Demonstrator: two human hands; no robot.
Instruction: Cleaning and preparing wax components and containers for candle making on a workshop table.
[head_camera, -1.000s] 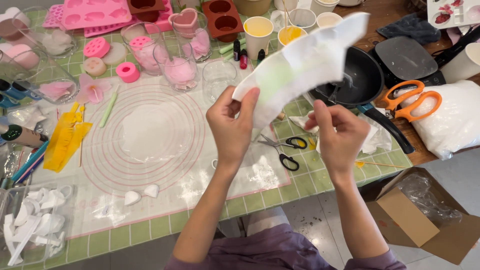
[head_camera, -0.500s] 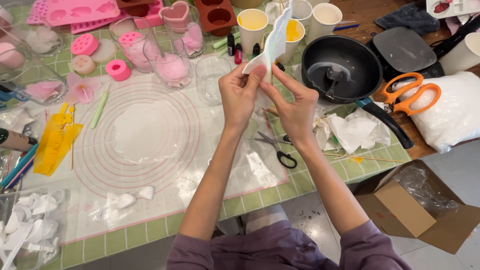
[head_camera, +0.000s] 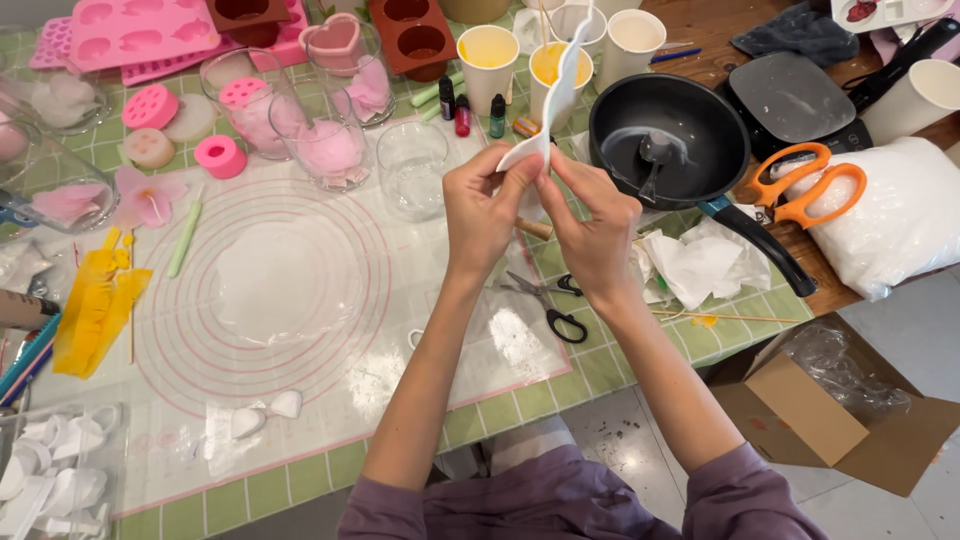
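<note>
Together left hand (head_camera: 487, 210), right hand (head_camera: 592, 232) pinch thin wavy white sheet (head_camera: 556, 95).

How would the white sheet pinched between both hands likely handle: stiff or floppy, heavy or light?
The white sheet is probably thin and floppy: it curves in a wavy line above the left hand and right hand. It seems light, since fingertip pinches alone hold it upright. It likely creases or tears easily, judging by the crumpled white paper nearby.

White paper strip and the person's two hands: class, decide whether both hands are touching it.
Touching. The head view shows the left hand and right hand both pinching the lower end of the white paper strip, fingertips pressed on it, above the table.
</note>
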